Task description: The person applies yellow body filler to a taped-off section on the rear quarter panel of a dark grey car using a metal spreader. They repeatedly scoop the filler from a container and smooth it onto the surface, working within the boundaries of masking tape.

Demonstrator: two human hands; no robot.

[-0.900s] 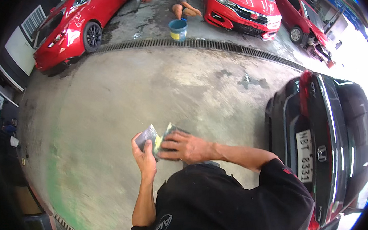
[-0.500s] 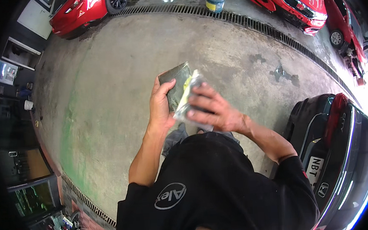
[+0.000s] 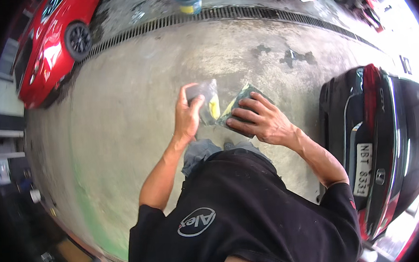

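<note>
My left hand (image 3: pixel 187 117) grips a thin, flat grey plate (image 3: pixel 206 91), its thumb across the face. A lump of yellow paste (image 3: pixel 214 107) sits near that plate's right edge. My right hand (image 3: pixel 268 123) has its fingers spread over a dark, flat putty spreader (image 3: pixel 246 93), with yellow paste smeared along the left edge. The two pieces meet or nearly meet at their lower corners, in front of my waist; whether they touch I cannot tell. Motion blurs the left plate.
I stand on a concrete floor (image 3: pixel 127 112). A drain grate (image 3: pixel 155 24) curves across the far side, with a blue bucket (image 3: pixel 188 1) by it. A red car (image 3: pixel 54 56) is at far left, a dark car (image 3: pixel 394 134) close on my right. Other red cars stand farther off.
The spreader in my right hand has moved right, off the left plate, and turned to show its dark face. A yellow lump now shows on the left plate. My view has swung right.
</note>
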